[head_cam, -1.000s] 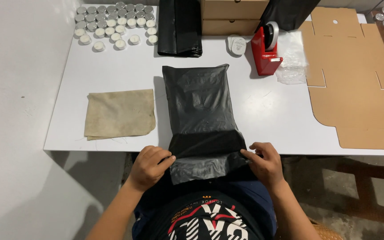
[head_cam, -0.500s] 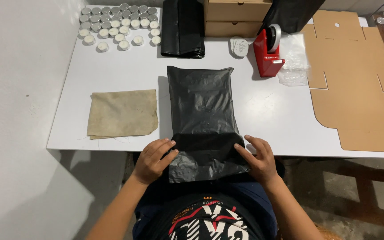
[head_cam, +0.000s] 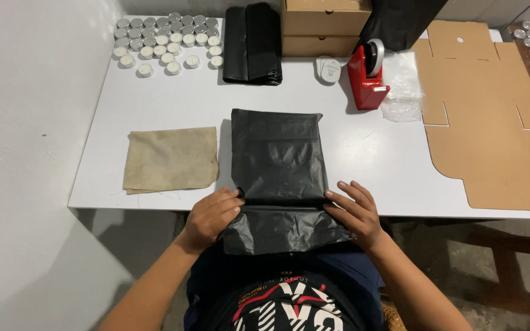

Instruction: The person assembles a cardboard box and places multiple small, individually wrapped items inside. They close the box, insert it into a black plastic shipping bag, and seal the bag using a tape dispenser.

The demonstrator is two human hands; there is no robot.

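Observation:
A black plastic mailer bag [head_cam: 279, 160] lies flat on the white table [head_cam: 363, 153], its open flap hanging over the near edge toward my lap. My left hand [head_cam: 210, 216] presses on the bag's left side at the fold line near the table edge, fingers pointing right. On the bag's right side at the same fold rests my right hand [head_cam: 355, 213], its fingers spread flat. Both hands pin the fold; neither lifts the bag.
A tan cloth [head_cam: 170, 160] lies left of the bag. Several small silver tins [head_cam: 165, 43] sit at the back left, a stack of black bags [head_cam: 252, 44] and cardboard boxes [head_cam: 325, 26] behind. A red tape dispenser [head_cam: 367, 76] and flat cardboard cutout [head_cam: 492, 116] are right.
The bag has slid farther onto the table, away from me. My hands followed it up to the table edge and now press on the fold line with flatter fingers.

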